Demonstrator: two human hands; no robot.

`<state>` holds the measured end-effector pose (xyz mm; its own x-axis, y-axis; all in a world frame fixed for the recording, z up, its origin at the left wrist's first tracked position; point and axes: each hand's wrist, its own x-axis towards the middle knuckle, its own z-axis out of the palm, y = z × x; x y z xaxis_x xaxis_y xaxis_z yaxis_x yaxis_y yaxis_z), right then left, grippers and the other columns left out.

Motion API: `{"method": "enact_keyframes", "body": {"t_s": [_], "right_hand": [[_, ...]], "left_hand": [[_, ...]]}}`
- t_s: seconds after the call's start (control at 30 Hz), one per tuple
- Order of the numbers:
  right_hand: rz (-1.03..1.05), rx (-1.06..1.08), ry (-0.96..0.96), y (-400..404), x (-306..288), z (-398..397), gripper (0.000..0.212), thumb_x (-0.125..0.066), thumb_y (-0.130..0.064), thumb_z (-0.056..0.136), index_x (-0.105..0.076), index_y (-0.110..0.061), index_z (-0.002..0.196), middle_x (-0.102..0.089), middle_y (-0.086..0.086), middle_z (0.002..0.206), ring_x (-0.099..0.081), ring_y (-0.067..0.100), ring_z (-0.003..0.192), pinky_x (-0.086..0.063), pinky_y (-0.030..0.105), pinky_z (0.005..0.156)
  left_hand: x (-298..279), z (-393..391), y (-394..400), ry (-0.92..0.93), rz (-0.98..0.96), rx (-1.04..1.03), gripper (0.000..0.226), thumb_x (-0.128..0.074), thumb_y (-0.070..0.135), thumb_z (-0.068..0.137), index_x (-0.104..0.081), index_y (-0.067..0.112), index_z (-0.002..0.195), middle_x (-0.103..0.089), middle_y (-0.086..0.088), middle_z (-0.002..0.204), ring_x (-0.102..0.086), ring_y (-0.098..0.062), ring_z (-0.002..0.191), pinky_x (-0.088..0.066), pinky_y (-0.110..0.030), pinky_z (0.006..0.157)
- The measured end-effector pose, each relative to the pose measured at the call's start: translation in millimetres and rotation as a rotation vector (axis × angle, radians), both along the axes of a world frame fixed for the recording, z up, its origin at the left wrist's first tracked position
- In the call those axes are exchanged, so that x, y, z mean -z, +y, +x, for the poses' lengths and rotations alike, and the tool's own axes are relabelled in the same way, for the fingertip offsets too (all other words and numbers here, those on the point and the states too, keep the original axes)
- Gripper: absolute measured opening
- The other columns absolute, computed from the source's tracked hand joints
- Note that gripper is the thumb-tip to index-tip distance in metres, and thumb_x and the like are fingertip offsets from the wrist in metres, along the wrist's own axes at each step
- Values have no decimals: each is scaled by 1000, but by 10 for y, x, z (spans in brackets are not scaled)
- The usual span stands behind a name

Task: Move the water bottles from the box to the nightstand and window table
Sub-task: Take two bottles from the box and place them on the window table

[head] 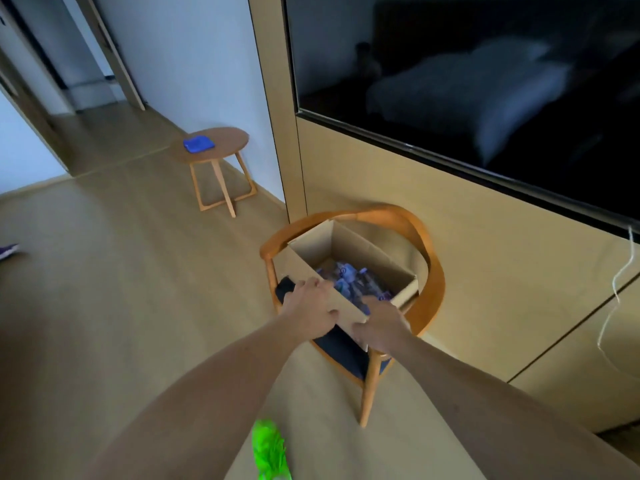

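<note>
An open cardboard box (360, 249) stands on the dark seat of a wooden armchair (412, 223). Several water bottles (349, 282) with blue labels lie inside it. My left hand (311, 310) grips the near left wall of the box, fingers curled over its outer side. My right hand (379, 323) holds the near corner of the box, its fingertips hidden behind the cardboard rim.
A small round wooden table (228, 140) with a blue cloth (198, 144) stands against the wall further back on the left. A large dark screen (485, 81) hangs on the panel wall to the right. A green object (268, 452) lies low in view. A doorway opens at the far left.
</note>
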<state>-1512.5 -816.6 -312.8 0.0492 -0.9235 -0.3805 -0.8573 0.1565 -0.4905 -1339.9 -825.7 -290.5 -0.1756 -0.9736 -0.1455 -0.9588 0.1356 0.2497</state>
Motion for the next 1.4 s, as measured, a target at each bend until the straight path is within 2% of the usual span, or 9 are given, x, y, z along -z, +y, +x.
{"method": "enact_keyframes", "body": {"t_s": [0.1, 0.2, 0.33, 0.43, 0.53, 0.8, 1.03, 1.3, 1.4], "right_hand": [[27, 59, 5, -502, 175, 106, 50, -62, -41, 86, -47, -26, 131, -60, 4, 119, -59, 27, 108, -54, 38, 86], [61, 151, -24, -1010, 341, 257, 58, -62, -40, 86, -48, -24, 139, -63, 5, 126, -60, 29, 115, -54, 37, 90], [123, 284, -47, -1494, 495, 442, 54, -62, -40, 83, -53, -27, 135, -64, 5, 127, -60, 29, 115, -54, 40, 93], [170, 385, -44, -1777, 606, 510, 66, -65, -42, 85, -45, -26, 146, -60, 6, 136, -59, 28, 121, -55, 39, 93], [216, 455, -41, -2010, 746, 534, 62, -66, -40, 87, -46, -26, 144, -61, 5, 131, -60, 26, 115, -56, 41, 92], [368, 521, -36, -2467, 1287, 424, 64, -69, -42, 86, -47, -26, 144, -59, 9, 134, -59, 32, 121, -53, 44, 99], [471, 533, -97, -2823, 1884, 327, 58, -64, -39, 88, -49, -22, 142, -58, 15, 136, -54, 38, 126, -48, 46, 103], [464, 557, 37, -2918, 2300, 364, 69, -68, -37, 88, -37, -20, 147, -41, 16, 144, -39, 39, 133, -41, 48, 108], [471, 513, 141, -2935, 2469, 408, 72, -66, -33, 89, -29, -24, 151, -32, 17, 149, -33, 39, 134, -34, 50, 111]], "left_hand": [[178, 121, -637, -15, 32, 70, 56, -60, 45, 93, -44, 23, 142, -51, -6, 136, -46, -32, 127, -47, -51, 102], [353, 277, -1280, -9, 80, 137, 58, -58, 47, 93, -43, 24, 144, -51, -6, 136, -46, -31, 127, -45, -51, 105], [517, 483, -2045, -1, 151, 231, 57, -59, 48, 93, -47, 26, 143, -53, -4, 133, -49, -29, 127, -47, -49, 103], [623, 570, -2551, 14, 187, 275, 56, -61, 47, 94, -47, 25, 144, -53, -3, 138, -49, -28, 130, -46, -47, 105], [770, 582, -2947, 29, 235, 314, 54, -62, 46, 94, -49, 25, 143, -54, -1, 137, -51, -26, 129, -46, -48, 106], [1414, 460, -3410, -26, 409, 365, 49, -65, 45, 93, -54, 24, 136, -57, -2, 134, -52, -26, 127, -48, -46, 104], [1945, 277, -3708, -77, 541, 275, 56, -68, 43, 92, -53, 19, 141, -57, -6, 140, -52, -29, 129, -49, -47, 105], [2377, 179, -3932, -217, 647, 359, 67, -72, 24, 87, -47, 21, 149, -43, -5, 153, -41, -34, 136, -44, -47, 110], [2550, 180, -4008, -281, 654, 470, 68, -70, 16, 83, -49, 25, 147, -41, -2, 154, -39, -33, 136, -44, -48, 108]]}}
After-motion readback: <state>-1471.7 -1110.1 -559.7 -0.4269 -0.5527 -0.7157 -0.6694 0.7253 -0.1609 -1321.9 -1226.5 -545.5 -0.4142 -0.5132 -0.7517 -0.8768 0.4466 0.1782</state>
